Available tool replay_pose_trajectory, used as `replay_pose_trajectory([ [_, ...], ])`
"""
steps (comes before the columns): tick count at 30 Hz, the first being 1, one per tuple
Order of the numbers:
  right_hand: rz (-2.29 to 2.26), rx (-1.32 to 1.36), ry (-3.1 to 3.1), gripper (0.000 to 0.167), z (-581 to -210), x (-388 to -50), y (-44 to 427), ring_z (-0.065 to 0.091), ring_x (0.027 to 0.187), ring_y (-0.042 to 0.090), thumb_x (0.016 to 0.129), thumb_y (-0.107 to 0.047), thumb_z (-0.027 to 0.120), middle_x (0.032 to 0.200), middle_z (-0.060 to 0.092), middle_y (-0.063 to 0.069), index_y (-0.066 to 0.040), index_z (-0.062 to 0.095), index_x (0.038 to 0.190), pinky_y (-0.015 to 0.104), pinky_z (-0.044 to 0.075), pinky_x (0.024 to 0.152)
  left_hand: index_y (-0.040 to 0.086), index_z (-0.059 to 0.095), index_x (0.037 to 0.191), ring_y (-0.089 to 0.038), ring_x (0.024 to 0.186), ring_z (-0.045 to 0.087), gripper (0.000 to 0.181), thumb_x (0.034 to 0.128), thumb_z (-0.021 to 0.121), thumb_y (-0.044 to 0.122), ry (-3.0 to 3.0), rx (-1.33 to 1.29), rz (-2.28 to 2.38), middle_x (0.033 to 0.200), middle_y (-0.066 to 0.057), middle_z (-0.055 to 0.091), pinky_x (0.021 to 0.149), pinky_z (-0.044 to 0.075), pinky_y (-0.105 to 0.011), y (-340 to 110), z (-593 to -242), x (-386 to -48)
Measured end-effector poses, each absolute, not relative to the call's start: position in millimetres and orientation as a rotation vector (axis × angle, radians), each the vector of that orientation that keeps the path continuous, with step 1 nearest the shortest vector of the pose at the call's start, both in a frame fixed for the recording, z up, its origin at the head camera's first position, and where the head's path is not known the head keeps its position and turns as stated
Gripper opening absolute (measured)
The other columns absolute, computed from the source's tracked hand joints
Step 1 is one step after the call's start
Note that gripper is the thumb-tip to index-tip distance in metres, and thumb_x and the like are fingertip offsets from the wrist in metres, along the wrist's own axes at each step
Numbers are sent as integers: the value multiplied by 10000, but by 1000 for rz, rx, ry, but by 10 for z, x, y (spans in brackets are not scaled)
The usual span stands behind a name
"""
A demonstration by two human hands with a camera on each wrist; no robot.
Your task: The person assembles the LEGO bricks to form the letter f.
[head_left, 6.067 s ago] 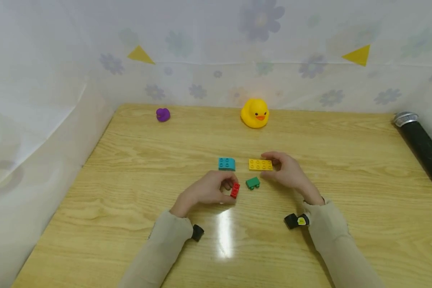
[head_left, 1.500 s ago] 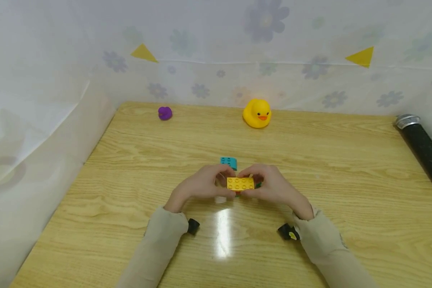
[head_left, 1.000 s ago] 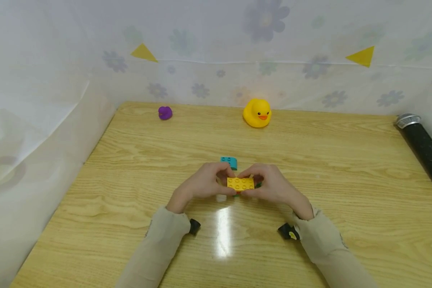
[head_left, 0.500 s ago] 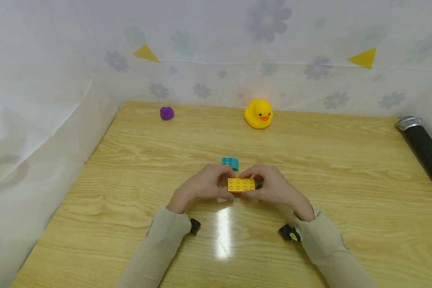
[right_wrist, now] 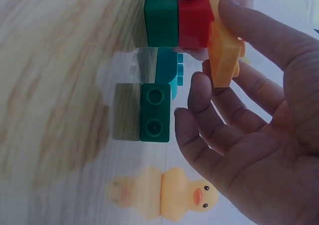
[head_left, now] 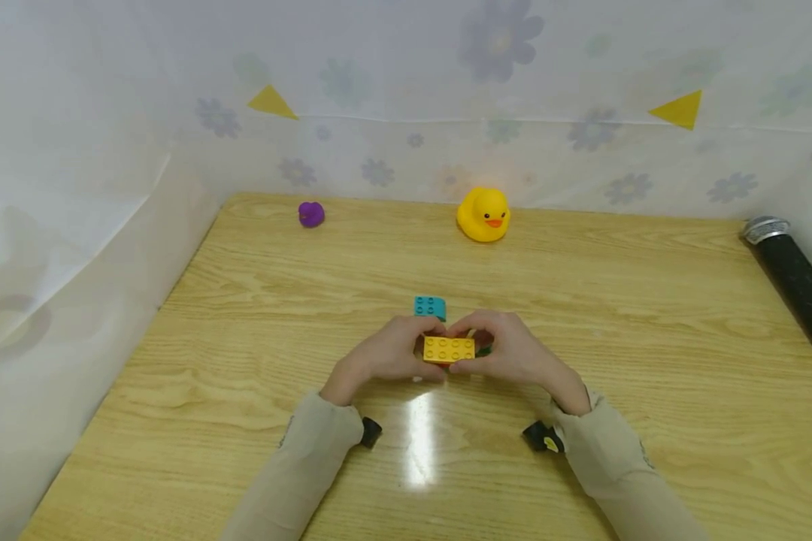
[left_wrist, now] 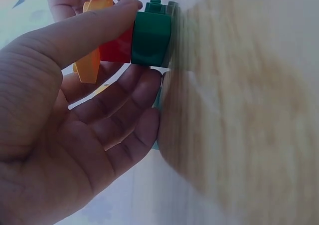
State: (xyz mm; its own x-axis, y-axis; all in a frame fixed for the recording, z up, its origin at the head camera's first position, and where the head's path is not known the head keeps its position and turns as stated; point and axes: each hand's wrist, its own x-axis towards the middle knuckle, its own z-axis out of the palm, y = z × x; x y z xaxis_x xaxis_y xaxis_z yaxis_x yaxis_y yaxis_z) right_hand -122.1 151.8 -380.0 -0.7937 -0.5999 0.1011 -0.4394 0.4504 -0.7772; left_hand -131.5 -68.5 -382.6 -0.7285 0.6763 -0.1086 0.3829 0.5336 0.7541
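A yellow toy building brick (head_left: 449, 349) with two rows of studs lies across a red brick (right_wrist: 194, 23), slightly tilted. Below the red one, a green brick (right_wrist: 160, 23) stands on the table. My left hand (head_left: 394, 350) grips the red brick from the left, its thumb tip close to the green brick in the left wrist view. My right hand (head_left: 517, 352) pinches the yellow brick between thumb and fingers. Another green brick (right_wrist: 155, 112) lies on its side by the right fingers, mostly hidden in the head view. Behind the left fingertips sits a teal brick (head_left: 429, 306) with one curved end.
Toward the back of the wooden table (head_left: 298, 300) are a yellow rubber duck (head_left: 483, 216) and a small purple duck (head_left: 311, 214). A black microphone (head_left: 792, 285) lies along the right side. White flowered cloth (head_left: 392, 98) hangs behind and at the left.
Earlier, the yellow brick lay on the table by my right hand while my left held the red one. Now the yellow brick is over the red, and both hands have shifted slightly lately.
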Motion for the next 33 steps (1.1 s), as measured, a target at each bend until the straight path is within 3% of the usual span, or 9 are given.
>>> replay_pose_trajectory([
  [12, -1261, -874, 2521, 263, -3794, -1231, 1543, 599, 792, 132, 816, -174, 778, 990, 688, 9, -82, 703, 1051, 305, 520, 701, 108, 615, 1127, -116, 824, 517, 399, 787, 808, 190, 2426, 875, 997, 1021, 19, 634, 734, 438, -251, -683, -3830, -1326],
  [17, -1298, -813, 2540, 172, -3767, -1251, 1584, 625, 812, 153, 912, -132, 666, 976, 692, 40, -40, 701, 1053, 319, 530, 725, 116, 608, 1111, -118, 861, 527, 381, 794, 802, 200, 2433, 862, 974, 1019, 23, 629, 776, 440, -264, -673, -3830, -1323],
  [21, -1332, -736, 2588, 193, -3763, -1280, 1626, 631, 859, 182, 965, -132, 586, 1022, 692, 101, -12, 688, 1077, 343, 526, 748, 120, 603, 1099, -126, 831, 509, 378, 792, 804, 212, 2435, 846, 959, 993, 32, 617, 748, 427, -262, -674, -3829, -1323],
  [33, -1382, -679, 2587, 184, -3811, -1326, 1715, 630, 894, 242, 908, -47, 647, 1059, 668, 151, 10, 673, 1081, 395, 517, 780, 121, 603, 1092, -119, 769, 487, 376, 789, 807, 209, 2427, 848, 967, 947, 39, 605, 676, 406, -240, -675, -3848, -1334],
])
